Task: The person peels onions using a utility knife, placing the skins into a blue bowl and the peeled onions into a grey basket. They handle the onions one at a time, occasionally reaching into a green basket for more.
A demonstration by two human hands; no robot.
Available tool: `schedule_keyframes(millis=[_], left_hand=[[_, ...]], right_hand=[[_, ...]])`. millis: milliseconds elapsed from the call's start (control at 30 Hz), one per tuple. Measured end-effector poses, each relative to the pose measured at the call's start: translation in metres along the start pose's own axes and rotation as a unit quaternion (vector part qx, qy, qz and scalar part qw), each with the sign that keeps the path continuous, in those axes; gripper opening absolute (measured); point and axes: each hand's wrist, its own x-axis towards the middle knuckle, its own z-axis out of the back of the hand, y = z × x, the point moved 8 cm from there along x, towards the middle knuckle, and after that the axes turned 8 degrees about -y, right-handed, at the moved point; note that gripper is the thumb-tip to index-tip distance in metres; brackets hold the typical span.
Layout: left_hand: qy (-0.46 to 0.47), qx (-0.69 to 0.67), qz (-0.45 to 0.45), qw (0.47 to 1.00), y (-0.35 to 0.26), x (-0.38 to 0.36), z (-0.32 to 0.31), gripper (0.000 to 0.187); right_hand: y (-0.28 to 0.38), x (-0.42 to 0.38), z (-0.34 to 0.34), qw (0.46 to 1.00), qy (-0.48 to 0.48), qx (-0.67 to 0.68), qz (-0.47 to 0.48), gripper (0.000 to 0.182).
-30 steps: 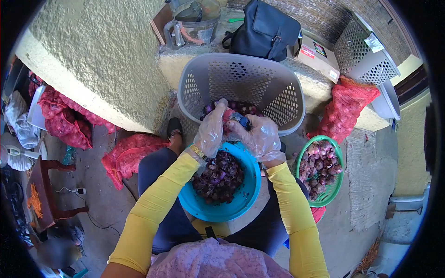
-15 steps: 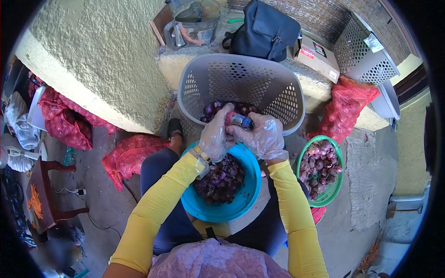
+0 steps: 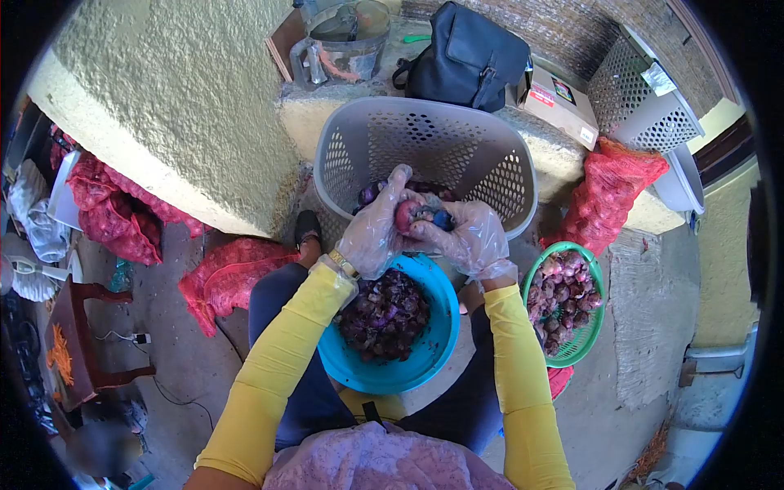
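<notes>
Both my hands wear clear plastic gloves and meet just over the near rim of the grey perforated basket [image 3: 343, 184]. My left hand [image 3: 373, 233] is closed around a red onion [image 3: 406, 216], thumb raised. In my right hand [image 3: 474, 237] is a small tool with a blue end [image 3: 443, 220], held against the onion; its blade or tip is hidden. Inside the basket, partly covered by my hands, lie several dark purple onions [image 3: 371, 193]. Below my hands, between my legs, a blue basin [image 3: 445, 314] holds a heap of purple onion skins [image 3: 388, 318].
At right, a green basket [image 3: 578, 343] contains unpeeled onions. Red mesh sacks of onions stand at the right [image 3: 600, 196] and lie at the left [image 3: 237, 278]. Behind the grey basket, a black bag [image 3: 474, 57] and a cardboard box [image 3: 559, 102] rest on a ledge. A wooden stool [image 3: 90, 343] is at left.
My hands have shifted slightly, and the left one has turned with its thumb now pointing up. More of the onion's red side shows. The basket and basin have stayed in place.
</notes>
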Motion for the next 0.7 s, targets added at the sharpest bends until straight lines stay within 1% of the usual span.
schedule_keyframes(millis=[33,67,133,200,233,267,300,333,367,400,433,467,500,533,567,600,633,667,700], left_hand=[[-0.001,0.0,0.0,1.0,0.002,0.004,0.003,0.042],[0.015,-0.024,0.009,1.0,0.007,0.009,0.007,0.042],[0.033,-0.046,0.018,0.998,0.01,0.01,0.0,0.042],[-0.05,-0.096,-0.087,0.99,0.002,0.009,0.004,0.04],[-0.051,-0.096,-0.087,0.99,0.009,0.016,0.01,0.04],[-0.08,-0.105,-0.148,0.98,0.009,0.027,0.027,0.038],[-0.108,-0.115,-0.208,0.965,0.0,0.023,0.029,0.038],[-0.109,-0.114,-0.208,0.965,0.002,0.018,0.028,0.038],[-0.121,-0.046,-0.305,0.944,-0.008,0.002,0.026,0.038],[-0.131,0.023,-0.398,0.908,-0.02,-0.015,0.019,0.039],[-0.131,0.023,-0.397,0.908,-0.02,-0.014,0.021,0.039],[-0.118,-0.01,-0.36,0.926,-0.017,-0.007,0.024,0.043],[-0.103,-0.044,-0.322,0.94,-0.014,0.001,0.026,0.047],[-0.102,-0.045,-0.321,0.941,-0.015,0.005,0.026,0.047],[-0.091,0.087,-0.4,0.908,-0.027,0.003,0.017,0.05],[-0.078,0.217,-0.469,0.852,-0.035,-0.003,0.006,0.053],[-0.079,0.217,-0.471,0.851,-0.043,-0.011,0.0,0.053],[-0.052,0.146,-0.297,0.942,-0.032,-0.001,0.001,0.057],[-0.023,0.066,-0.11,0.991,-0.012,0.002,0.0,0.062]], right_hand=[[0.005,0.0,0.0,0.999,-0.004,-0.029,0.029,0.044],[0.006,0.0,-0.001,0.999,-0.003,-0.028,0.029,0.044],[0.012,-0.001,0.003,0.993,-0.04,-0.09,0.059,0.046],[0.014,-0.002,-0.002,0.99,-0.057,-0.114,0.053,0.045],[0.015,-0.003,-0.005,0.987,-0.074,-0.138,0.045,0.045],[0.017,-0.004,-0.01,0.987,-0.074,-0.138,0.045,0.045],[0.013,-0.006,-0.017,0.992,-0.071,-0.099,0.022,0.048],[0.009,-0.007,-0.024,0.996,-0.068,-0.06,-0.001,0.051],[0.006,-0.008,-0.03,0.996,-0.067,-0.059,-0.001,0.051],[0.004,-0.008,-0.035,0.997,-0.072,-0.011,-0.004,0.049],[0.003,-0.009,-0.037,0.996,-0.077,0.037,-0.008,0.048],[0.002,-0.01,-0.039,0.994,-0.078,0.069,-0.022,0.047],[0.001,-0.009,-0.037,0.994,-0.079,0.067,-0.022,0.047],[-0.003,-0.009,-0.037,0.992,-0.061,0.098,-0.041,0.046],[-0.008,-0.008,-0.036,0.989,-0.042,0.129,-0.058,0.046],[-0.008,-0.006,-0.029,0.989,-0.043,0.129,-0.057,0.046],[-0.007,-0.004,-0.021,0.995,-0.026,0.08,-0.05,0.044],[-0.005,-0.002,-0.016,0.999,-0.009,0.032,-0.043,0.043],[-0.003,-0.002,-0.012,0.999,-0.007,0.034,-0.041,0.043]])
